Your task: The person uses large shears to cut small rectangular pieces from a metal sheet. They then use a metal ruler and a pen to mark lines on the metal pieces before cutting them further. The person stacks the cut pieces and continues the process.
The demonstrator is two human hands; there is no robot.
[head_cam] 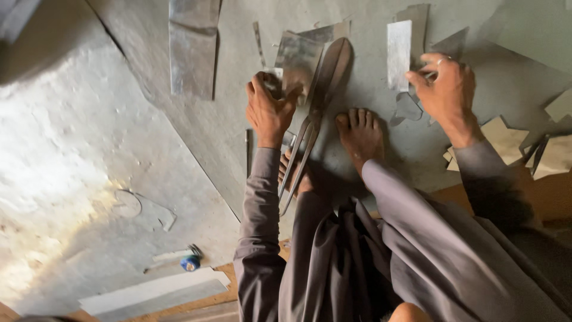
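The left hand (268,110) presses down on a small metal piece (296,58) lying on the big metal sheet (238,119), just beside long tin snips (316,110). The right hand (445,89) pinches a thin object near an upright strip (398,55); what it holds is unclear. A bare foot (360,134) rests on the sheet between the hands.

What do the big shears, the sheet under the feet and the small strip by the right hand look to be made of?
Shears: dark, dull steel by the look, with long thin grey handles. Large sheet: thin sheet metal, probably galvanised, matte grey with a mottled sheen and a straight cut edge. Strip: the same kind of metal, brighter and faintly reflective. The left hand presses down a similar offcut.
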